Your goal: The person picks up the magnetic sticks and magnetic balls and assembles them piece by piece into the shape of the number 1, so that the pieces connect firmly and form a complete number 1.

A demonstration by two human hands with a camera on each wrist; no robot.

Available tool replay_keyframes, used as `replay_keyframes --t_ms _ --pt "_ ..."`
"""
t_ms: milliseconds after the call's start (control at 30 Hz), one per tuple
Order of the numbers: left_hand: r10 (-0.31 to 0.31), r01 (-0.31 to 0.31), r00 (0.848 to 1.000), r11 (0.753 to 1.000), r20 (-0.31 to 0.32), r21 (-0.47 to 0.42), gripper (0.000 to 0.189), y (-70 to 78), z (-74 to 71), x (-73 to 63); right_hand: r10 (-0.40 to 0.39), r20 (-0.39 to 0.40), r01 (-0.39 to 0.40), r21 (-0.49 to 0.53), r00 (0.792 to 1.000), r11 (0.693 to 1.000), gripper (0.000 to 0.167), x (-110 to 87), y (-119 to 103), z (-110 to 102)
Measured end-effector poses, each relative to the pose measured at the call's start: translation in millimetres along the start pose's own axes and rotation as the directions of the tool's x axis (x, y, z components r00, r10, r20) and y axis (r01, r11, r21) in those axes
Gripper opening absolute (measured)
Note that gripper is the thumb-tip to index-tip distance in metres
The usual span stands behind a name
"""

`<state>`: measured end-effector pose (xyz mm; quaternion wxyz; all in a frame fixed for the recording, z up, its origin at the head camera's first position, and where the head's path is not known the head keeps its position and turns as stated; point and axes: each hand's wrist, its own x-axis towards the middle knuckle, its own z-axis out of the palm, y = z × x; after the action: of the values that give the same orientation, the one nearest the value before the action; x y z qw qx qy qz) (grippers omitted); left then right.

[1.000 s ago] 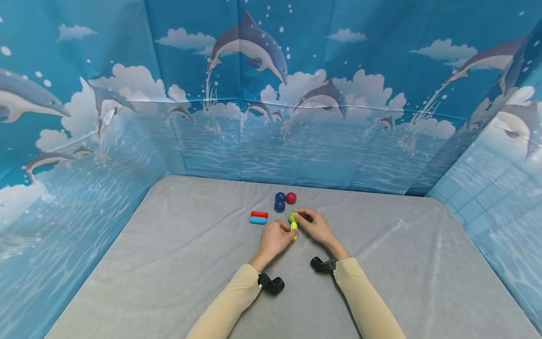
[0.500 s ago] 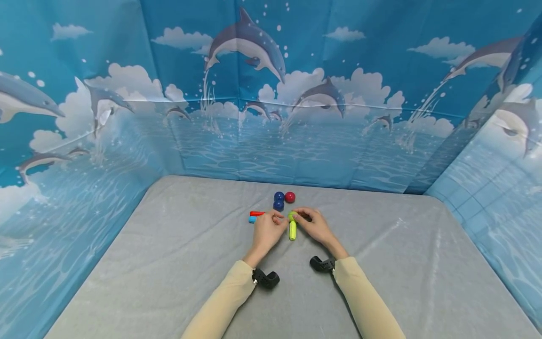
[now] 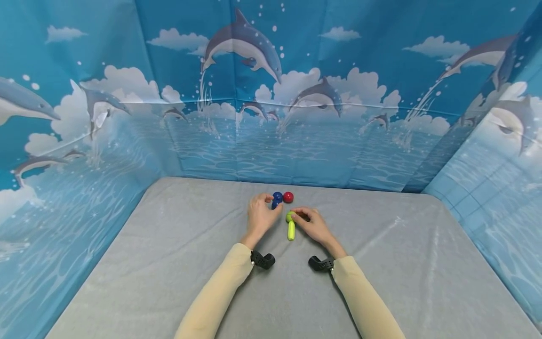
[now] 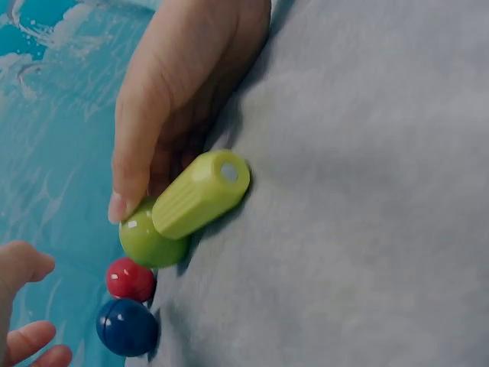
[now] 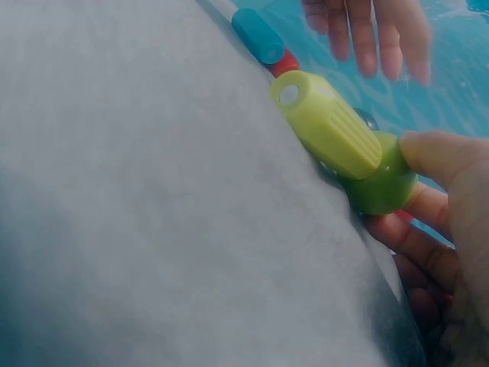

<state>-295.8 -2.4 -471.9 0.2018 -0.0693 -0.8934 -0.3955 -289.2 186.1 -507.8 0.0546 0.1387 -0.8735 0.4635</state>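
My right hand [image 3: 312, 225] pinches a green ball [image 4: 149, 237] between thumb and fingers. Against that ball lies a yellow-green ribbed stick [image 3: 291, 230] with a grey disc in its end. My left hand [image 3: 260, 217] is above the table beside two dark blue balls [image 3: 277, 196]; the nearer is partly covered by its fingers. In the left wrist view its fingers are spread apart from the one visible blue ball [image 4: 127, 327]. A red ball [image 3: 288, 197] sits right of the blue ones. The light blue stick [image 5: 258, 36] and red stick [image 5: 286, 63] are hidden in the head view.
A grey cloth [image 3: 381, 273] covers the table. Blue curtains [image 3: 271, 150] printed with dolphins stand along its back and sides. Each wrist carries a black strap-on camera [image 3: 263, 260].
My left hand has let go of the yellow-green stick and moved left and away from me, over the red and light blue sticks, to the blue balls. The right hand stays on the green ball.
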Motion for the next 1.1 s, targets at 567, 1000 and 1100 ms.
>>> replay_keyframes --t_ms 567,1000,1100 --pt "-0.121 0.096 0.990 0.957 0.075 0.273 0.047 -3.8 12.1 11.3 0.005 0.003 -0.005 0.009 1.000 1.000 0.037 -1.5 1 1" --pt "-0.155 0.119 0.984 0.939 0.088 0.324 0.050 -7.3 18.2 14.0 0.002 0.000 -0.002 0.011 1.000 1.000 0.036 -1.9 1 2" --pt "-0.158 0.122 0.984 0.937 0.084 0.326 0.050 -7.2 18.9 14.5 0.004 -0.001 -0.004 0.019 1.000 1.000 0.036 -1.8 1 2"
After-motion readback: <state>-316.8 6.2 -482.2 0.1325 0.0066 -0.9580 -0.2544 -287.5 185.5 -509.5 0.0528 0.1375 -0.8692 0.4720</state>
